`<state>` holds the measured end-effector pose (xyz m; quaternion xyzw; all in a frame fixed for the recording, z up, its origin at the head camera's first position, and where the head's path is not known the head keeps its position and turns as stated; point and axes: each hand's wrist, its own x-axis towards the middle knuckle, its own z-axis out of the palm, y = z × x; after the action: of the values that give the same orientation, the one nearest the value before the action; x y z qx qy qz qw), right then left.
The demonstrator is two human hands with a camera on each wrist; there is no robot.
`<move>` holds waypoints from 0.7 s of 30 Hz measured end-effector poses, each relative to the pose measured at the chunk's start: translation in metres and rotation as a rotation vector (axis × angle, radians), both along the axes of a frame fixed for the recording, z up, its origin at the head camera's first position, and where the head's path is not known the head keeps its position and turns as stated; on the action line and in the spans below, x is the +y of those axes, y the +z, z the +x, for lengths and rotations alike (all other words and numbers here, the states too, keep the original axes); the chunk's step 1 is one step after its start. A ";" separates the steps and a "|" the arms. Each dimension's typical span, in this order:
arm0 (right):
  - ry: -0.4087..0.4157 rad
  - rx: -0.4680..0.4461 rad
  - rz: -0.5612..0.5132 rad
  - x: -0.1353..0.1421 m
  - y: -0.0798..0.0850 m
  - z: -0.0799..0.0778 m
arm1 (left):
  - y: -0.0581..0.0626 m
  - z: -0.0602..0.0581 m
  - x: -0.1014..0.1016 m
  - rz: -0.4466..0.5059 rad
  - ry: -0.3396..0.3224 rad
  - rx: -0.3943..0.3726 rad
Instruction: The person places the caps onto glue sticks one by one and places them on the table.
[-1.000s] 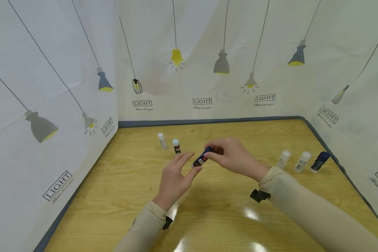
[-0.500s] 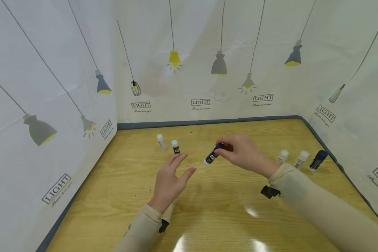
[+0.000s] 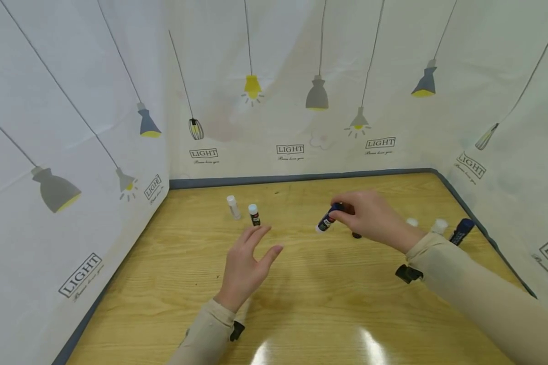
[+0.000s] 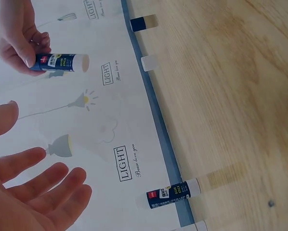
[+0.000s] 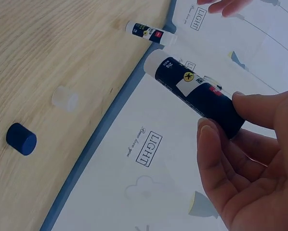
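My right hand (image 3: 370, 215) pinches a dark blue glue stick (image 3: 325, 222) near its upper end, tilted above the table with its white end pointing down and left. In the right wrist view, thumb and fingers hold the dark end of that glue stick (image 5: 192, 89). My left hand (image 3: 246, 268) hovers with spread, relaxed fingers and holds nothing. Just beyond it stands another glue stick (image 3: 254, 215) with a dark label and pale top, beside a white tube (image 3: 233, 207). A dark blue cap (image 5: 21, 138) and a translucent cap (image 5: 65, 98) lie on the table.
At the right of the wooden table (image 3: 301, 294) stand two white tubes, one a white-topped tube (image 3: 439, 226), and a dark blue tube (image 3: 461, 231), partly behind my right sleeve. A lamp-printed curtain (image 3: 292, 116) encloses the table's back and sides.
My right hand has carried the glue stick rightward, away from my left hand, which drew back slightly. A small dark cap now shows beneath my right hand.
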<state>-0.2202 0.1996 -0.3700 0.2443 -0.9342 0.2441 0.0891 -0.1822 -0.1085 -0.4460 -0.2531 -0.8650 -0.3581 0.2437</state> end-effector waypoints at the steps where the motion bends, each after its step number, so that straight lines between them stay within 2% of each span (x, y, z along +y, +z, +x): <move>1: -0.001 0.002 0.005 0.001 0.000 0.000 | 0.000 0.000 0.000 0.001 -0.002 0.006; 12: -0.027 -0.020 0.031 0.021 -0.002 -0.005 | -0.003 -0.002 -0.002 0.010 -0.001 0.016; 21: -0.077 -0.035 0.107 0.038 -0.007 -0.012 | -0.002 -0.003 -0.004 0.013 0.000 0.010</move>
<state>-0.2324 0.2376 -0.3765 0.2085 -0.9560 0.1945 0.0691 -0.1847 -0.1126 -0.4483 -0.2534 -0.8614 -0.3625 0.2495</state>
